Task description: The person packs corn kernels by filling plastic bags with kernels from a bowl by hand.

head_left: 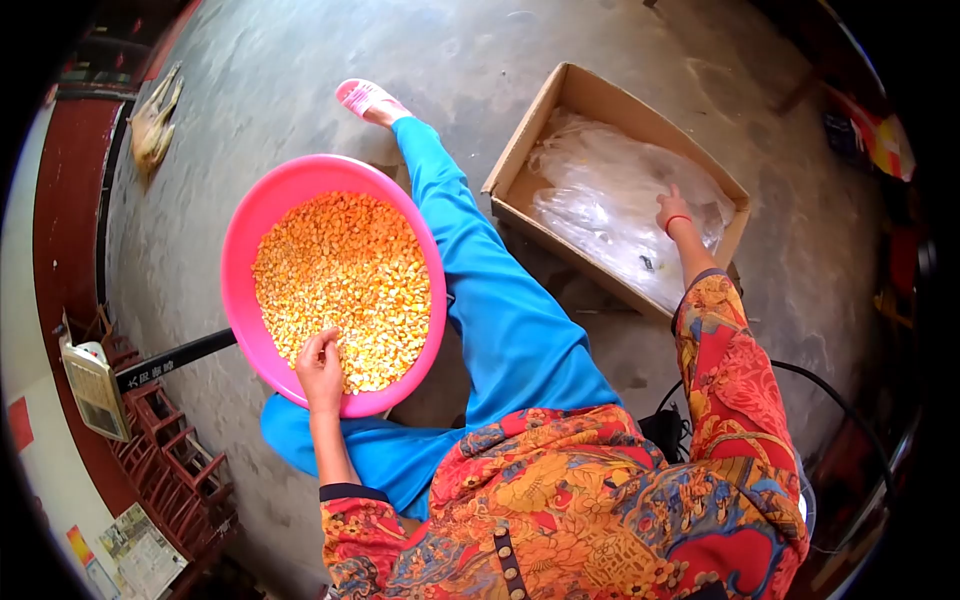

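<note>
A round pink basin (236, 250) filled with loose yellow-orange corn kernels (335, 265) is at the left, by my bent leg. My left hand (320, 365) is over the near edge of the corn, its fingertips pinched together; whatever they hold is too small to make out. To the right is an open cardboard box (575, 245) containing a heap of clear plastic bags (600, 170). My right hand (674, 207), a red band at its wrist, is over the bags with its index finger stretched out. I see nothing held in it.
A platform scale with its display (95, 390) and dark post (175, 360) is left of the basin. Behind it are reddish-brown stools (165, 440). A tan animal (152, 130) lies by the far-left wall. My foot in a pink slipper (360, 95) extends forward. A black cable (835, 400) curves at the right.
</note>
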### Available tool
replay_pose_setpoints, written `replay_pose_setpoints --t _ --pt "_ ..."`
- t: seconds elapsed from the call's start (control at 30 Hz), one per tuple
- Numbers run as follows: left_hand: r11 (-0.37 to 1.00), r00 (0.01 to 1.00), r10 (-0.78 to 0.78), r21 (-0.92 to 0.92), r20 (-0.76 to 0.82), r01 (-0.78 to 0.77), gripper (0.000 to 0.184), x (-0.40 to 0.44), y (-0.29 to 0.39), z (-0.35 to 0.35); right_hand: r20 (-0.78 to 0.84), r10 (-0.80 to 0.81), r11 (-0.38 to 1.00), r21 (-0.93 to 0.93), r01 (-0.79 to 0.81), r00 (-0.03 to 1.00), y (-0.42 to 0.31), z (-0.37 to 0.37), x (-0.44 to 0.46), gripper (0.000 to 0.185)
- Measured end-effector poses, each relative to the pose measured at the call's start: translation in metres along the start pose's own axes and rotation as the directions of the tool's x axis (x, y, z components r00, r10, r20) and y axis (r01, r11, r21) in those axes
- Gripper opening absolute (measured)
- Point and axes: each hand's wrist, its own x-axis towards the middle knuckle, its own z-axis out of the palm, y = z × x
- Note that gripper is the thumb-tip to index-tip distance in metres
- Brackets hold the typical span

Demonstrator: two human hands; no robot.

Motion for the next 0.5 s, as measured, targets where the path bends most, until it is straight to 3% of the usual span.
replay_pose_setpoints --t 0.2,0.33,0.4,0.43,0.5 --pt "0.999 0.999 -0.032 0.029 0.019 0.031 0.014 0.0 0.005 -0.002 0.138 -0.068 0.976 -0.196 0.095 0.988 0.043 0.06 0.071 0.036" --pt "0.998 0.998 -0.056 0.023 0.018 0.055 0.015 0.001 0.002 -0.001 0.232 -0.053 0.958 -0.261 0.115 0.971 0.04 0.055 0.05 0.036" --pt "0.997 0.997 -0.077 0.002 0.017 0.077 0.015 0.001 0.003 -0.002 -0.034 -0.084 0.993 0.075 0.086 0.996 0.039 0.037 0.025 0.029" --pt "0.995 0.995 -0.094 -0.023 0.016 0.094 0.015 0.002 0.003 0.0 -0.037 -0.079 0.994 0.073 0.082 0.996 0.035 0.024 0.011 0.029" --pt "0.996 0.997 -0.077 -0.05 0.003 0.077 0.015 0.003 0.001 0.002 -0.201 0.05 0.944 0.329 0.019 0.978 0.025 0.004 -0.018 0.021"
